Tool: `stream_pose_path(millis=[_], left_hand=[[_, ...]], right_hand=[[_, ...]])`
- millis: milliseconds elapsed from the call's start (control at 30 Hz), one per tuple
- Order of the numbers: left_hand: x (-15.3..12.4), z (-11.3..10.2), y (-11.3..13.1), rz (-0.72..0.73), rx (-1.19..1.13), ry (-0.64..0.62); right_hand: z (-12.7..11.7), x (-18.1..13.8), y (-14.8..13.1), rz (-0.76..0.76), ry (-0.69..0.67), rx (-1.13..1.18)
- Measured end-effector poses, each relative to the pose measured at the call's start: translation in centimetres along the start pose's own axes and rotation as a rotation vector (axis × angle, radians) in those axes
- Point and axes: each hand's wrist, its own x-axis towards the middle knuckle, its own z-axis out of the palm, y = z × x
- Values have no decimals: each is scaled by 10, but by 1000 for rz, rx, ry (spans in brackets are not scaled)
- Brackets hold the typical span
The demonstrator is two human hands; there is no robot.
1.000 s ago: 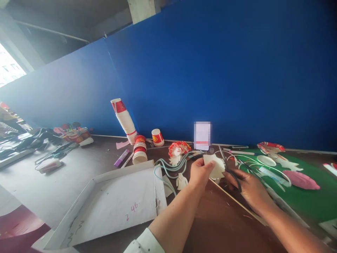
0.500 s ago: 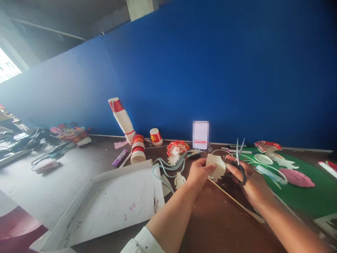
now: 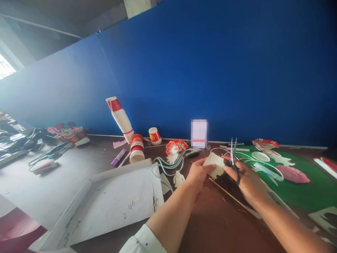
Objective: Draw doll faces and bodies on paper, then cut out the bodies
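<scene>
My left hand (image 3: 198, 172) pinches a cream paper piece (image 3: 214, 164) with a jagged lower edge. In my right hand (image 3: 243, 175) are black-handled scissors (image 3: 233, 156), blades pointing up and slightly apart; the fingertips of that hand meet the paper's right side. Below the paper a thin wooden stick (image 3: 231, 196) lies on the brown table. A small cut-out paper figure (image 3: 179, 179) rests left of my left forearm, beside a pale blue cable (image 3: 171, 171). Behind it is a red-and-white frilled paper shape (image 3: 176, 149).
A white box lid (image 3: 113, 203) lies at left. Stacked paper cups (image 3: 121, 121) lean at the blue partition (image 3: 210, 70), with a single cup (image 3: 154, 136) and a purple glue stick (image 3: 118, 157) nearby. A green mat (image 3: 310, 189) at right carries a pink oval piece (image 3: 293, 174).
The paper has turned slightly in my fingers and sits flatter. The scissors have shifted a little left with my right hand, their blades now closer together. The view has moved slightly.
</scene>
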Motion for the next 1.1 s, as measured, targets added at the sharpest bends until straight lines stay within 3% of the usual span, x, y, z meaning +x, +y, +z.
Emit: stream_pose_path(millis=[300,533,767,1100], left_hand=[[3,5,-5,-3,-162,52],[1,9,-11,-45,-209,102],[2,6,-12,-43,-163,114],[4,4,-8,-55,27,65]], right_hand=[[3,-5,-8,-3,-25,-25],[5,2,8,1,7,55],[7,2,11,31,37,96],[0,3,2,12,85,-19]])
